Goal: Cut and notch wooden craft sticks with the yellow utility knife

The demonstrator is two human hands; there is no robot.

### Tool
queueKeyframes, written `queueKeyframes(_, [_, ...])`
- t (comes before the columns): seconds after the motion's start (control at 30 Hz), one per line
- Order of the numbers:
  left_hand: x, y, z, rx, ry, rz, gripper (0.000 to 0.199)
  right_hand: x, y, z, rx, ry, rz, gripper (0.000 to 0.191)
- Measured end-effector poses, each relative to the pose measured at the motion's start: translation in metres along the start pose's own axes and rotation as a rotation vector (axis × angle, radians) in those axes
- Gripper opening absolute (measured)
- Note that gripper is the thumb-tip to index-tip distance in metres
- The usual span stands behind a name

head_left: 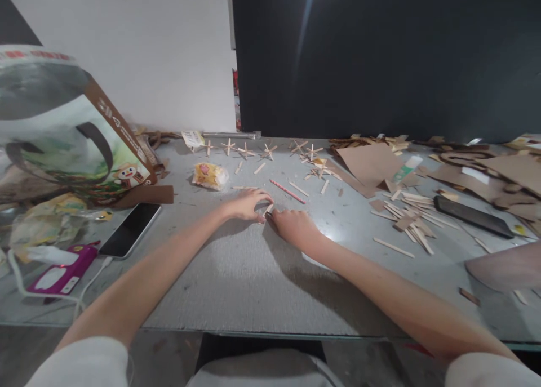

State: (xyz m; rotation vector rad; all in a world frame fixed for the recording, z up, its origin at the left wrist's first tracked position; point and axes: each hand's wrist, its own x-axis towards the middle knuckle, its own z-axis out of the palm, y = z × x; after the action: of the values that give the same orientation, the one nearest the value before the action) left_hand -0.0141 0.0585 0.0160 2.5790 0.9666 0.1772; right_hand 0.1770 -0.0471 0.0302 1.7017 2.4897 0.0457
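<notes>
Near the middle of the grey table [228,274], my left hand [247,205] curves its fingers round one end of a short wooden stick [269,209]. My right hand [292,227] is closed on a small dark tool [269,214], whose tip meets the stick; most of the tool is hidden in the fingers. Just beyond the hands lie a red patterned straw [287,191] and a pale stick [299,188]. Crossed stick pieces [269,151] stand in a row at the back. A yellow packet [208,176] lies behind my left hand.
A black phone [130,229], a purple device [63,271] with a white cable and a large printed bag [84,145] are at the left. To the right are a stick pile [408,221], a black case [473,217], cardboard [372,163] and another person's arm [507,267].
</notes>
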Motion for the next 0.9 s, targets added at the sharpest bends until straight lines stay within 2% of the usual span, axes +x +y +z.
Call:
queueKeyframes(0.13, [0.009,0.002,-0.002,0.026,-0.042,-0.067,0.061,-0.002,-0.001,-0.003,0.005,-0.001,-0.003,0.039])
queueKeyframes(0.2, [0.012,0.003,-0.001,-0.036,-0.026,-0.084,0.060,-0.003,0.000,-0.006,0.008,-0.003,0.003,0.040])
queueKeyframes(0.37, [0.002,0.015,0.012,-0.523,0.015,-0.119,0.065,-0.010,0.003,-0.012,0.013,0.010,0.023,0.044])
queueKeyframes(0.43, [-0.005,0.024,0.018,-0.618,0.120,-0.125,0.062,-0.012,0.005,-0.013,0.014,0.024,0.046,0.045])
queueKeyframes(0.5, [-0.012,0.033,0.024,-0.616,0.174,-0.126,0.057,-0.014,0.006,-0.012,0.020,0.048,0.067,0.045])
queueKeyframes(0.63, [-0.021,0.049,0.030,-0.598,0.256,-0.161,0.022,-0.018,0.011,-0.006,0.021,0.114,0.074,0.047])
queueKeyframes(0.77, [-0.026,0.058,0.032,-0.602,0.294,-0.188,0.022,-0.020,0.013,-0.001,0.022,0.125,0.076,0.046])
queueKeyframes(0.9, [-0.030,0.066,0.035,-0.505,0.346,-0.219,0.024,-0.022,0.008,-0.002,0.034,0.099,0.105,0.046])
